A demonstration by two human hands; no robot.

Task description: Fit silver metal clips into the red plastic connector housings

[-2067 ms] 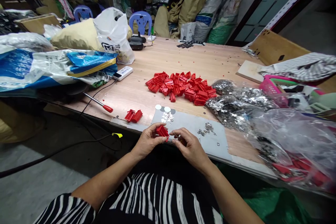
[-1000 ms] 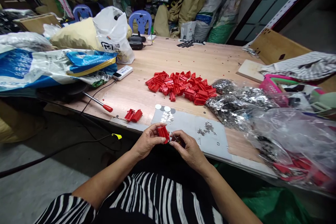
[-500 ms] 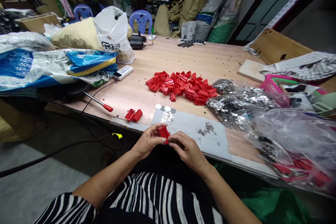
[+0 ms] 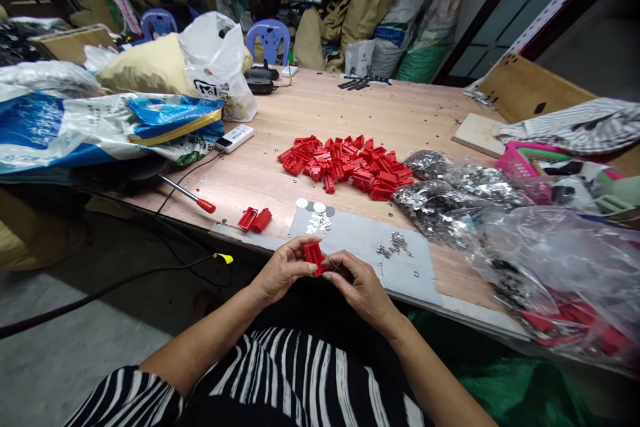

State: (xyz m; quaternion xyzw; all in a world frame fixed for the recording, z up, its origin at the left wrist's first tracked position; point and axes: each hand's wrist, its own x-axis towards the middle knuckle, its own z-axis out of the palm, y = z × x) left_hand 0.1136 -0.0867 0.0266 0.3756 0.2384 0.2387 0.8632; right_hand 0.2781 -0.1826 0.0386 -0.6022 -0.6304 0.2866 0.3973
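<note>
Just off the table's front edge, my left hand (image 4: 283,269) is closed around a red plastic housing (image 4: 313,256), pinched between thumb and fingers. My right hand (image 4: 358,281) is closed too, its fingertips close against the housing's right side. A thin dark tool (image 4: 332,264) shows between those fingers; most of it is hidden. Two more red housings (image 4: 255,219) lie on the table to the left. Beyond my hands, small silvery parts (image 4: 319,221) and another little pile of metal parts (image 4: 397,244) rest on a grey mat (image 4: 353,247).
A large heap of red housings (image 4: 350,165) covers mid-table. Clear bags of metal parts (image 4: 435,210) sit on the right, beside a pink basket (image 4: 523,170). A red-tipped lever (image 4: 205,205) juts out at left, near a white device (image 4: 235,138) with a cable.
The red housing has tilted slightly and moved a touch right in my left hand. The fingers of my right hand have shifted a little against it. Everything on the table stays put.
</note>
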